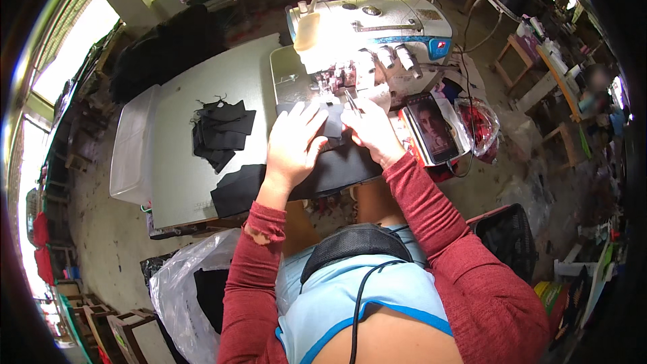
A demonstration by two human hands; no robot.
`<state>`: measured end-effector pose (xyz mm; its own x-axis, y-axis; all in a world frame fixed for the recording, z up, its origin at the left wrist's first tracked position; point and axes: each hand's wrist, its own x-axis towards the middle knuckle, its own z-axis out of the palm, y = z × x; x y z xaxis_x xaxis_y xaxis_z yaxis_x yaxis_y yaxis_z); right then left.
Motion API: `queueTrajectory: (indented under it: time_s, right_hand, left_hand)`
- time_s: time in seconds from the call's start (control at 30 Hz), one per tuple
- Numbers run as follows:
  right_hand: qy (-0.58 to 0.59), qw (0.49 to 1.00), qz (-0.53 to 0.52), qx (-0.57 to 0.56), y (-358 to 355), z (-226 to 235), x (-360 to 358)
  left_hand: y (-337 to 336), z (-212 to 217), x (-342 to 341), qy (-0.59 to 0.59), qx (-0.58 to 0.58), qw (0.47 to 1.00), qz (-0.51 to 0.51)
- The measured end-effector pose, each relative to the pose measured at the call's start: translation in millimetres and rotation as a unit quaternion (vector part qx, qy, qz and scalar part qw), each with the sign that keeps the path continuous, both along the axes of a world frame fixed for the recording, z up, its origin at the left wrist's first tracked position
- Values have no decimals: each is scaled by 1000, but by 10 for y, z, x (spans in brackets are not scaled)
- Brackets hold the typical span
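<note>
A white sewing machine (397, 23) with blue trim stands in front of me, its lamp glaring over the needle area. Flat on a small black cloth piece (331, 121) by the needle rests my left hand (294, 143), fingers stretched out. My right hand (375, 133) is closed at the cloth's right edge, pinching a slim metal tool (350, 100) that looks like tweezers; its tip is lost in the glare. Left of my hands lies a loose pile of cut black cloth pieces (226, 129). Another black cloth (239, 190) lies along the table's front edge.
A phone (430, 125) lies in an open box right of my hand, beside a clear bag of red material (478, 128). A translucent plastic bin (133, 148) adjoins the table (182, 195) on the left. A clear plastic bag (176, 280) and a black basket (510, 236) flank my legs.
</note>
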<state>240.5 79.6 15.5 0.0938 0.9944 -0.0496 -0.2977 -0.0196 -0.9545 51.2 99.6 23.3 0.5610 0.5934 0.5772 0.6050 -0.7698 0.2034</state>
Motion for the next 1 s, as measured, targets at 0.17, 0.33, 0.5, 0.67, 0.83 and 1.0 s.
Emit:
queueTrajectory:
  time_s: [0.17,0.33,0.5,0.67,0.83,1.0]
  right_hand:
    - [-118,989,-52,66,-12,-86,-44]
    - [-310,927,-100,187,-52,-55,-150]
    - [-475,864,-70,153,-188,-25,-151]
    - [-533,828,-100,140,-245,-72,-170]
    - [-519,844,-80,113,-354,50,-276]
    - [-446,866,-72,213,-309,151,-240]
  left_hand:
    - [-46,-60,95,-1,4,997,76]
    - [-26,-28,134,-8,14,996,88]
    - [-24,-28,132,-6,21,996,81]
    - [319,-9,126,17,-25,996,86]
    - [997,121,42,88,-108,985,107]
    - [975,253,-280,-114,-115,961,223]
